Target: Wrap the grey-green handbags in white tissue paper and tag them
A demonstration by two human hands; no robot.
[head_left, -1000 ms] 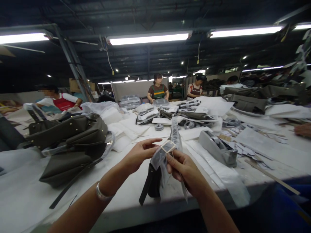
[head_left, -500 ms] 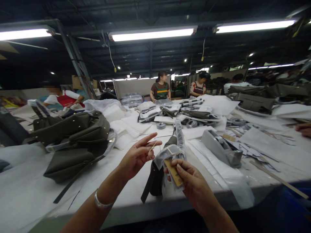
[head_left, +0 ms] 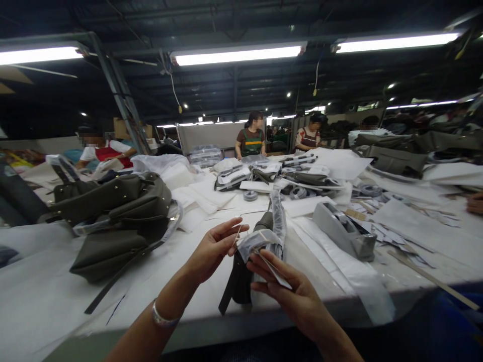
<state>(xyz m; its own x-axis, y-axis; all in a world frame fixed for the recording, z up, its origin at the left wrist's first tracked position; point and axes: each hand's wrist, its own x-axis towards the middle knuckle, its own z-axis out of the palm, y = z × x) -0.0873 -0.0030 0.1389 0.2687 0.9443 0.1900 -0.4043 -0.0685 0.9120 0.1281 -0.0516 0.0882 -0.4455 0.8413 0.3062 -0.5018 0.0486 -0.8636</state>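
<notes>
A dark olive bag [head_left: 242, 284] stands in front of me, its handle [head_left: 278, 213] wrapped in clear plastic. My right hand [head_left: 296, 289] grips a hang tag [head_left: 277, 272] beside the wrapped strap [head_left: 260, 240], with the tag turned nearly edge-on and its pale side showing. To the left of the strap, my left hand [head_left: 211, 251] pinches a thin pale string [head_left: 238, 234] between thumb and fingers. Where the string meets the tag is hard to make out.
More olive bags [head_left: 121, 216] lie at the left. A grey tape dispenser [head_left: 341, 231] stands right of my hands, near scattered tags [head_left: 396, 234] and white sheets [head_left: 324, 251]. Wrapped bag parts [head_left: 260, 173] are piled ahead. Co-workers are across the table; another person's hand [head_left: 474, 202] is at far right.
My right hand has turned the tag from its brown face to nearly edge-on. My left hand has lowered slightly, its fingers drawn closer together around the string.
</notes>
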